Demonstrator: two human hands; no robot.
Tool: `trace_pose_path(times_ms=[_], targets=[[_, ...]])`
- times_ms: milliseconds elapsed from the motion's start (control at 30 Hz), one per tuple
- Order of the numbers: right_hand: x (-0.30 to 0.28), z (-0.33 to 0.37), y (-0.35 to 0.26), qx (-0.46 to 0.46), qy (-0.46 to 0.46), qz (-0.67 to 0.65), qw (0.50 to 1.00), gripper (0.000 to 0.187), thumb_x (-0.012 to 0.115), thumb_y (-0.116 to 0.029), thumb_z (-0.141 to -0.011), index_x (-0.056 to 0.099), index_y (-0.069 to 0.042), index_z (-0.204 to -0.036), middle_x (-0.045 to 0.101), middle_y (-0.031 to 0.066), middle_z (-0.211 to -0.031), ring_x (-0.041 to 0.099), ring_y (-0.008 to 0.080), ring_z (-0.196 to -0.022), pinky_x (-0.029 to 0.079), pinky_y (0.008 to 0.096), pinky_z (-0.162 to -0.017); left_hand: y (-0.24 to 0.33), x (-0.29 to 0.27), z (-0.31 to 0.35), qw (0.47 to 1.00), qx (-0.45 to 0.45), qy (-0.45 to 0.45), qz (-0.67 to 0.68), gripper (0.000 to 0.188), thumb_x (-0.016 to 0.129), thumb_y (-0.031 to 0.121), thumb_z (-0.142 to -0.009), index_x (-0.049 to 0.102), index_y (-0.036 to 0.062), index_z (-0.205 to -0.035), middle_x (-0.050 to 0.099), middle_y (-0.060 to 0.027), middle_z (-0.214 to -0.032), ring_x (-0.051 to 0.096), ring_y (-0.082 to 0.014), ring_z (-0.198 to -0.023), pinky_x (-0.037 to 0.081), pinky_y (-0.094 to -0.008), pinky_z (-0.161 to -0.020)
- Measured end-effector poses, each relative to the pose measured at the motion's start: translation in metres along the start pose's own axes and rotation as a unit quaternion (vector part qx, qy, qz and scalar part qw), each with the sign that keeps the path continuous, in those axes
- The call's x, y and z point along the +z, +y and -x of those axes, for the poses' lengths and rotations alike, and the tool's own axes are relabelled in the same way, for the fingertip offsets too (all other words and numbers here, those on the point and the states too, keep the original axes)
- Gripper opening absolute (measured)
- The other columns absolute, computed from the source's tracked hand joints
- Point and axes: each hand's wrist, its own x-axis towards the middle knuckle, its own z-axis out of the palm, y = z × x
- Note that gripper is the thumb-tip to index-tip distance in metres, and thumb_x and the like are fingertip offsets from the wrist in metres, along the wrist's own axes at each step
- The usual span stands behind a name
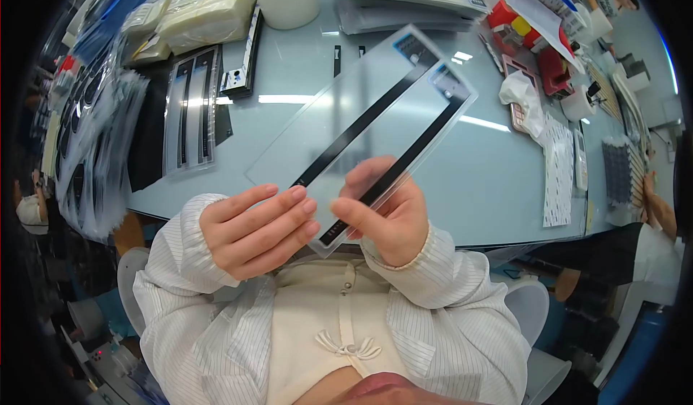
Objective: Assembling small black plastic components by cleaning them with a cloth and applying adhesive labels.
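The right hand (393,221) is holding some clear sheets (390,127) with black stripes, thumb on top and fingers behind. The sheets stick up and away from it, over the bench (476,188). The left hand (256,235) has its fingers out at the sheets' low end; I can't tell if it grips them. Past the left hand are more striped sheets (191,112). Far right of the right hand is a tissue (523,98).

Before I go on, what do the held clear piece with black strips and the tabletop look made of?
Clear piece: probably plastic, slightly hazy; the tabletop shows through it. Tabletop: likely glass or glass-like, smooth and shiny, since bright light reflects off it in streaks.
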Motion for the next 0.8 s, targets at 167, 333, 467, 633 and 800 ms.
trace_pose_path(times_ms=[167, 333, 467, 633, 800], targets=[[-0.028, 0.003, -0.003, -0.046, 0.008, 0.119, 0.992, 0.014, 0.069, -0.009, -0.089, 0.06, -0.004, -0.099, 0.064, 0.0019, -0.08, 0.059, 0.007, -0.068, 0.046, 0.0215, -0.058, -0.016, 0.0, -0.012, 0.985, -0.075, -0.027, 0.152, 0.036, 0.069, 0.034, -0.089, 0.067, 0.0051, -0.109, 0.068, -0.0149, -0.113, 0.065, -0.0279, -0.11, 0.048, -0.0413, -0.1], [-0.043, 0.012, -0.001, -0.035, -0.099, 0.257, 0.961, 0.012, 0.067, -0.012, -0.091, 0.063, -0.002, -0.095, 0.066, 0.0022, -0.074, 0.06, 0.0069, -0.063, 0.047, 0.0227, -0.058, -0.025, 0.015, -0.025, 0.82, -0.414, 0.118, 0.378, 0.072, 0.065, 0.043, -0.091, 0.038, -0.0001, -0.142, 0.058, -0.0193, -0.126, 0.059, -0.0301, -0.114, 0.047, -0.0383, -0.097], [-0.049, 0.018, 0.014, -0.061, -0.132, 0.298, 0.944, 0.015, 0.072, -0.012, -0.087, 0.064, -0.002, -0.095, 0.065, 0.0014, -0.073, 0.058, 0.0075, -0.06, 0.047, 0.0224, -0.058, -0.031, 0.033, -0.022, 0.604, -0.505, 0.091, 0.61, 0.061, 0.063, 0.008, -0.092, 0.032, -0.0004, -0.144, 0.065, -0.0148, -0.107, 0.065, -0.0181, -0.09, 0.053, -0.029, -0.074], [-0.06, 0.018, 0.009, -0.004, -0.143, 0.333, 0.932, 0.04, 0.082, -0.008, -0.077, 0.059, -0.003, -0.109, 0.068, 0.0033, -0.086, 0.061, 0.0082, -0.07, 0.047, 0.0211, -0.061, -0.022, 0.036, -0.038, 0.638, -0.486, 0.046, 0.596, 0.047, 0.062, -0.002, -0.091, 0.046, -0.0011, -0.135, 0.069, -0.0099, -0.087, 0.065, -0.0132, -0.076, 0.052, -0.0249, -0.063], [-0.054, 0.002, -0.029, -0.169, 0.067, 0.104, 0.978, 0.062, 0.087, -0.004, -0.069, 0.054, 0.0, -0.122, 0.065, 0.0031, -0.085, 0.059, 0.0084, -0.067, 0.048, 0.0224, -0.061, -0.022, 0.034, -0.049, 0.693, -0.432, -0.019, 0.577, 0.039, 0.064, -0.002, -0.09, 0.052, -0.0017, -0.127, 0.07, -0.0089, -0.086, 0.065, -0.0114, -0.073, 0.052, -0.0233, -0.065]])
